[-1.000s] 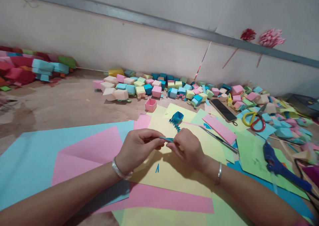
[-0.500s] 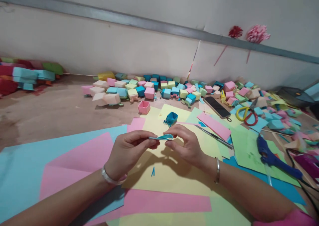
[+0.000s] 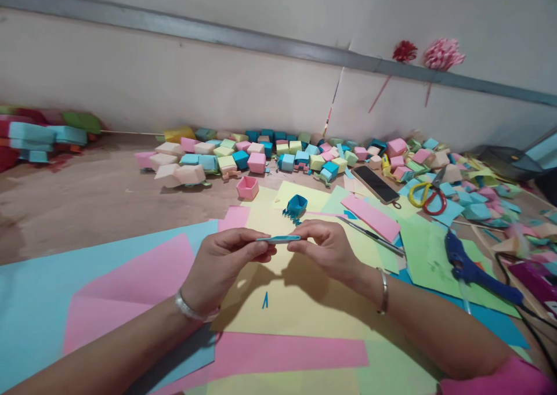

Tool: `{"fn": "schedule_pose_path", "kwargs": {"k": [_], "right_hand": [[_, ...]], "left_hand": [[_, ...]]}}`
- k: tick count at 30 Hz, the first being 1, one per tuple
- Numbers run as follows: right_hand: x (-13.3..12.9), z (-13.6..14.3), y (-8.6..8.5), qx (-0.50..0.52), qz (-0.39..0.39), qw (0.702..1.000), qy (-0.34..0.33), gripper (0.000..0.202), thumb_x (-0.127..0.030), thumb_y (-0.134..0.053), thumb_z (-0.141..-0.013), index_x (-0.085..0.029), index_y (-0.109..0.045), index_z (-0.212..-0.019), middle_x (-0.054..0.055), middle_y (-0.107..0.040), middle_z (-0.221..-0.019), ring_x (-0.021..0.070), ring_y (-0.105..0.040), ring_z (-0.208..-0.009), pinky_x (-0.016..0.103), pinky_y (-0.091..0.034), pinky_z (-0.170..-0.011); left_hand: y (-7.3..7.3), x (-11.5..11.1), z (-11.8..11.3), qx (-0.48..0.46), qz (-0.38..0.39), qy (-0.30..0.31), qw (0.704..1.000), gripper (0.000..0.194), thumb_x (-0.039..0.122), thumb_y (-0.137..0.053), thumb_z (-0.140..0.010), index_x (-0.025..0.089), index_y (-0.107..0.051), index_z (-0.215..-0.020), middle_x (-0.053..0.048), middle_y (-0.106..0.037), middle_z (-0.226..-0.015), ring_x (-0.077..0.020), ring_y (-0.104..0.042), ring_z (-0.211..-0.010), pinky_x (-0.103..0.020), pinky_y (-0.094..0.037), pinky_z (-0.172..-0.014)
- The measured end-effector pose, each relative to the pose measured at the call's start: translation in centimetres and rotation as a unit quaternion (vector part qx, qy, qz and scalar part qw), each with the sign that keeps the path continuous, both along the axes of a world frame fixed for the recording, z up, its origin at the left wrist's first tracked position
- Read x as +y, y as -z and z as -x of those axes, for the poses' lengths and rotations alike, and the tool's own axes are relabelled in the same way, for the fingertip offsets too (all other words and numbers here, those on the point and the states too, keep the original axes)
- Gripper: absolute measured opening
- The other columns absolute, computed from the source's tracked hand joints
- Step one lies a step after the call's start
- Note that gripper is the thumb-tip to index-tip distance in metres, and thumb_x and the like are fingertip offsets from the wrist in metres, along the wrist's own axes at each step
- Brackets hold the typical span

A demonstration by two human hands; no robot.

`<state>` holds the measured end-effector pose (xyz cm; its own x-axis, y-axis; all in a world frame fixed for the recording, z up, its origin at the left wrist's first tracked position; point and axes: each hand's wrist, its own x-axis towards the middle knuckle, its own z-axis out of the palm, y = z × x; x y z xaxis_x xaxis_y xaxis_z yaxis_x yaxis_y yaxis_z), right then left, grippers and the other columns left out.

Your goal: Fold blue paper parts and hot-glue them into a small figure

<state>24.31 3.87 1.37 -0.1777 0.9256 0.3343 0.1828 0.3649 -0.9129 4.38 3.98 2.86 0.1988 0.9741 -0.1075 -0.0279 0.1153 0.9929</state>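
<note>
Between my two hands is a small folded piece of light blue paper (image 3: 281, 239), seen almost edge-on. My left hand (image 3: 232, 257) pinches its left end between thumb and fingers. At the right end, my right hand (image 3: 328, 247) grips it with thumb and forefinger. Just beyond lies a dark blue paper box (image 3: 297, 205) with jagged strips on its near side. A pink open paper box (image 3: 248, 188) stands behind it to the left. Below my hands, two thin blue paper slivers (image 3: 265, 300) rest on a yellow sheet (image 3: 304, 302).
Many coloured paper boxes (image 3: 256, 163) line the wall. To the right lie a craft knife (image 3: 374, 236), a phone (image 3: 375, 184), scissors (image 3: 426, 196) and a blue glue gun (image 3: 474, 273) with a cable. A pink sheet (image 3: 130, 290) covers light blue paper at left.
The light blue paper's raised, curved right part is now pressed flat, with my right fingers closed tighter on that end. The whole view has shifted slightly.
</note>
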Motion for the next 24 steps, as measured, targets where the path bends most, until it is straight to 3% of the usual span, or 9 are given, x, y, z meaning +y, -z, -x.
{"fn": "schedule_pose_path", "kwargs": {"k": [5,8,12,15,18,20,21,23,24], "right_hand": [[0.0,-0.5,-0.6,-0.022,-0.033,0.999,-0.014,0.025,-0.039,-0.069,-0.080,-0.016,-0.073,-0.072,0.004,-0.067,-0.064,0.0126,-0.057,-0.058,0.026,-0.047,-0.054],[-0.1,-0.6,-0.5,-0.039,-0.055,0.998,-0.017,0.025,-0.039,-0.068,-0.081,-0.017,-0.073,-0.071,0.003,-0.065,-0.062,0.0119,-0.056,-0.056,0.025,-0.046,-0.053],[-0.3,-0.1,0.3,-0.082,-0.061,0.995,-0.017,0.017,-0.032,-0.069,-0.082,-0.018,-0.072,-0.071,0.001,-0.065,-0.063,0.0114,-0.057,-0.059,0.023,-0.045,-0.055],[0.0,0.3,0.0,-0.142,-0.059,0.988,-0.033,0.011,-0.028,-0.070,-0.081,-0.018,-0.072,-0.076,0.000,-0.065,-0.066,0.0110,-0.058,-0.062,0.022,-0.045,-0.058],[0.5,-0.9,-1.5,-0.253,-0.058,0.964,-0.054,0.028,-0.027,-0.075,-0.076,-0.016,-0.069,-0.102,0.004,-0.069,-0.085,0.0122,-0.061,-0.073,0.022,-0.048,-0.067],[0.6,-2.8,-2.5,-0.372,-0.039,0.928,0.000,0.037,-0.023,-0.068,-0.083,-0.016,-0.061,-0.119,0.007,-0.068,-0.098,0.0126,-0.062,-0.080,0.023,-0.048,-0.072],[0.6,-3.9,-2.7,-0.451,-0.024,0.891,0.044,0.032,-0.020,-0.062,-0.087,-0.017,-0.060,-0.119,0.007,-0.067,-0.100,0.0137,-0.063,-0.083,0.024,-0.047,-0.072],[0.2,-6.3,-2.7,-0.632,0.027,0.763,0.131,0.022,-0.016,-0.055,-0.090,-0.018,-0.064,-0.110,0.009,-0.067,-0.097,0.0181,-0.063,-0.088,0.026,-0.045,-0.071],[0.0,-7.4,-2.5,-0.665,0.049,0.730,0.153,0.017,-0.012,-0.054,-0.088,-0.014,-0.066,-0.099,0.012,-0.067,-0.091,0.0213,-0.064,-0.084,0.028,-0.044,-0.067]], "left_hand": [[-0.2,0.0,-0.1,0.037,-0.006,0.031,0.999,0.010,0.025,-0.070,-0.076,0.015,-0.073,-0.075,-0.005,-0.073,-0.071,-0.0149,-0.067,-0.066,-0.022,-0.055,-0.062],[-0.5,-0.2,0.2,0.151,-0.128,0.040,0.979,0.009,0.027,-0.071,-0.075,0.018,-0.073,-0.076,-0.005,-0.074,-0.075,-0.0168,-0.067,-0.068,-0.024,-0.054,-0.062],[-0.3,-0.3,0.8,0.277,-0.284,0.068,0.915,0.028,0.031,-0.073,-0.073,0.024,-0.073,-0.100,-0.006,-0.075,-0.098,-0.0202,-0.069,-0.084,-0.026,-0.053,-0.078],[0.1,-0.1,0.9,0.308,-0.269,0.099,0.907,0.025,0.030,-0.067,-0.078,0.026,-0.074,-0.102,-0.004,-0.077,-0.087,-0.0186,-0.070,-0.074,-0.023,-0.052,-0.067],[0.1,0.4,0.6,0.257,-0.161,0.076,0.950,0.023,0.029,-0.067,-0.078,0.024,-0.074,-0.100,-0.003,-0.075,-0.072,-0.0161,-0.068,-0.060,-0.021,-0.052,-0.057],[-0.1,0.6,0.2,0.177,-0.032,0.051,0.982,0.024,0.031,-0.069,-0.078,0.021,-0.072,-0.100,-0.004,-0.075,-0.076,-0.0156,-0.068,-0.060,-0.021,-0.055,-0.056],[-0.3,0.7,0.0,0.130,0.035,0.040,0.990,0.025,0.031,-0.070,-0.078,0.019,-0.071,-0.100,-0.005,-0.076,-0.080,-0.0151,-0.068,-0.061,-0.021,-0.056,-0.056],[-0.4,0.8,-0.3,0.038,0.143,0.027,0.989,0.028,0.027,-0.073,-0.077,0.016,-0.069,-0.102,-0.008,-0.075,-0.086,-0.0124,-0.067,-0.060,-0.019,-0.057,-0.056],[-0.3,0.8,-0.4,-0.003,0.180,0.027,0.983,0.027,0.023,-0.074,-0.077,0.014,-0.068,-0.102,-0.008,-0.075,-0.087,-0.0104,-0.066,-0.058,-0.017,-0.056,-0.055]]}}
